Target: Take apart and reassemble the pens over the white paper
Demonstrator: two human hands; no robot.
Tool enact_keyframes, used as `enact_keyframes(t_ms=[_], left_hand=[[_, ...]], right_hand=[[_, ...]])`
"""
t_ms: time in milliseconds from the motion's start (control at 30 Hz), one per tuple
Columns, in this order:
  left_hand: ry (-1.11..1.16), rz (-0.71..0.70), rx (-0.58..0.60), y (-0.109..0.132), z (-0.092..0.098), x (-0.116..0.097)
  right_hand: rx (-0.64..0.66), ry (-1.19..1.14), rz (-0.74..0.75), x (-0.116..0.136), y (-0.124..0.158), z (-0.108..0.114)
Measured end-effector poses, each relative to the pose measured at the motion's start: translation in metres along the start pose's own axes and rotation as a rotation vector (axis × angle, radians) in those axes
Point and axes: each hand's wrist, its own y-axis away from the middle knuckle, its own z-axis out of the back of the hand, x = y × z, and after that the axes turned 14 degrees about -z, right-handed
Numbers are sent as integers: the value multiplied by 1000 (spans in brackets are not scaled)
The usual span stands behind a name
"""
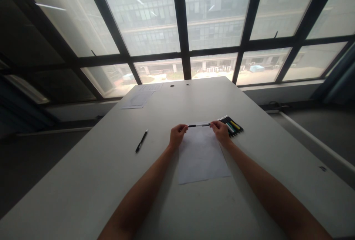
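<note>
Between my two hands a black-and-white pen (199, 125) is held level, above the far edge of a blank white sheet of paper (203, 158). My left hand (177, 135) pinches its left end. The right end is pinched in the fingers of my right hand (220, 131). Just beyond my right hand lies a row of several pens (235, 125) with dark, yellow and green bodies, partly covered by that hand. A black pen (141, 141) rests by itself on the table, left of my left hand.
The white table (111, 181) stretches toward large windows (216, 10). Printed sheets (137, 98) lie at its far left. Near the far edge is a dark round spot (172, 85). A small dark object (323, 168) sits near the right edge.
</note>
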Motion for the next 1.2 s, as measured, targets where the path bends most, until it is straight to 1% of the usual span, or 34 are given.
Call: enact_keyframes(t_ms=[333, 467, 800, 1200], left_hand=[[10, 5, 6, 0, -1, 4], [4, 5, 9, 0, 0, 2], [7, 16, 9, 0, 0, -2], [0, 14, 12, -1, 0, -3]], right_hand=[[4, 0, -1, -5, -1, 0], [5, 10, 2, -5, -2, 0], [-4, 27, 5, 2, 1, 0], [-14, 51, 14, 4, 2, 1]])
